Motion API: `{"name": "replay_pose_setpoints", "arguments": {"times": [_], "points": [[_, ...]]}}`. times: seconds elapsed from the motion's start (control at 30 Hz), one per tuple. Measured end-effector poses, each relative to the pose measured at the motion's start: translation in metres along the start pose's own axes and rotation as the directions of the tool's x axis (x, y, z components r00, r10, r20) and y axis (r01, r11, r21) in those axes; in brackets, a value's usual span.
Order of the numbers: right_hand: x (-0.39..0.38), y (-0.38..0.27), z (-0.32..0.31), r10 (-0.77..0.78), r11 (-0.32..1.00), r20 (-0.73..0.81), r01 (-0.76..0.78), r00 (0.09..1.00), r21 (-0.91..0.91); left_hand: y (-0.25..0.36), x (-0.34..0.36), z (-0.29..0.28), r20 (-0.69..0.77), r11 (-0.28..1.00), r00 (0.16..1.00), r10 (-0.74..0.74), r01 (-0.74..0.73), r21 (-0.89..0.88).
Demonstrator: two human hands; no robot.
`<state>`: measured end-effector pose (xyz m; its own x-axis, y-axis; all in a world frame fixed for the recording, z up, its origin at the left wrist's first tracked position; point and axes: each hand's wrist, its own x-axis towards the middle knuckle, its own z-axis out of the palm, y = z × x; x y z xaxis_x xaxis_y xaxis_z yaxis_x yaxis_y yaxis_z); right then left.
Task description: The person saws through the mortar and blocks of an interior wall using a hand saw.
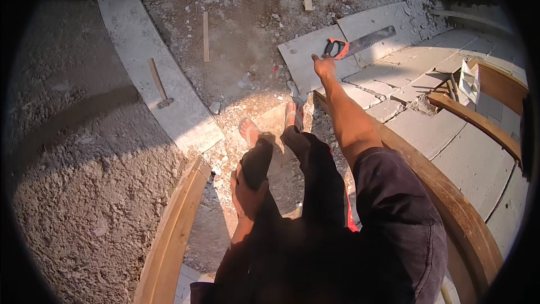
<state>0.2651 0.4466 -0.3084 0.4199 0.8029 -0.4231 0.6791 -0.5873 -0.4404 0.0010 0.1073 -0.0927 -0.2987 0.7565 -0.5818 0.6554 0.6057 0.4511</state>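
Across adjoining edges of pale boards (300, 63), our saw (368, 41) could slip if our right grip (324, 67), closure unclear, is loose.

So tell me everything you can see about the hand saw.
The hand saw has an orange and black handle and a long grey, metal-looking blade with darker patches. It extends over two pale boards, blade pointing right and slightly away from the person. The right hand is at the handle; whether it grips is unclear.

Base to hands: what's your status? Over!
Right hand at orange-and-black-handled metal handsaw, grip unclear. Left hand on black-trousered leg. Uncovered blade over pale flat boards.
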Motion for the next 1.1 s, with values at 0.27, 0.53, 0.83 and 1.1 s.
{"name": "replay_pose_setpoints", "arguments": {"times": [0.27, 0.53, 0.83, 1.1], "points": [[0.125, 0.127, 0.106, 0.106, 0.926, -0.125, -0.144, 0.986, -0.348, -0.006, 0.009, 0.012, -0.19, 0.948, 0.968, -0.165, 0.209, 0.24], [0.06, 0.139, 0.16, 0.22, 0.911, 0.274, -0.097, 0.936, -0.402, -0.006, 0.013, -0.011, 0.01, 0.964, 0.987, -0.16, 0.154, 0.215], [-0.024, 0.103, 0.213, 0.268, 0.916, 0.014, -0.25, 0.963, -0.315, -0.035, 0.007, -0.016, -0.024, 0.959, 0.994, -0.105, 0.107, 0.264], [-0.196, 0.013, 0.171, -0.009, 0.998, 0.605, 0.04, 0.796, -0.038, -0.011, -0.015, -0.029, 0.033, 0.965, 0.999, -0.035, 0.025, 0.26]]}}
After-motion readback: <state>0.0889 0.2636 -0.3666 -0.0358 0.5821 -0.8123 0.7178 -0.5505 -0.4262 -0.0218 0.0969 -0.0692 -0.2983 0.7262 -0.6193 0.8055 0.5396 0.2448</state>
